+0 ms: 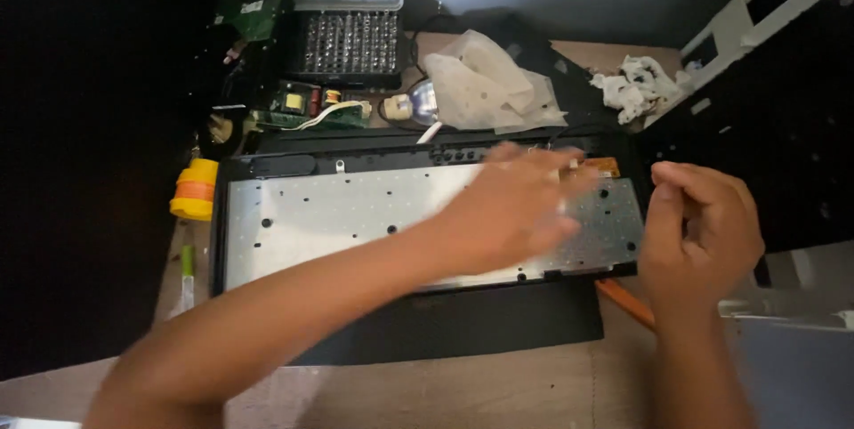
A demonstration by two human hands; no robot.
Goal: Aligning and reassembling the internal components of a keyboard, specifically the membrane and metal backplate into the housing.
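Observation:
A black keyboard housing (498, 322) lies face down on the wooden table, with a silver metal backplate (338, 211) full of small holes exposed. My left hand (520, 211) reaches across the plate, flat and blurred, fingers spread toward a small brown circuit board (603, 165) at the plate's upper right corner. My right hand (703, 229) hovers by the plate's right edge with its fingers curled; whether it pinches something small is unclear.
A screwdriver bit case (349, 42) with an open clear lid stands at the back. Beside it lie a green circuit board (307, 104), crumpled paper (489, 82) and a white rag (636, 86). An orange-yellow tape roll (194, 189) sits left. An orange tool (627, 300) lies under my right hand.

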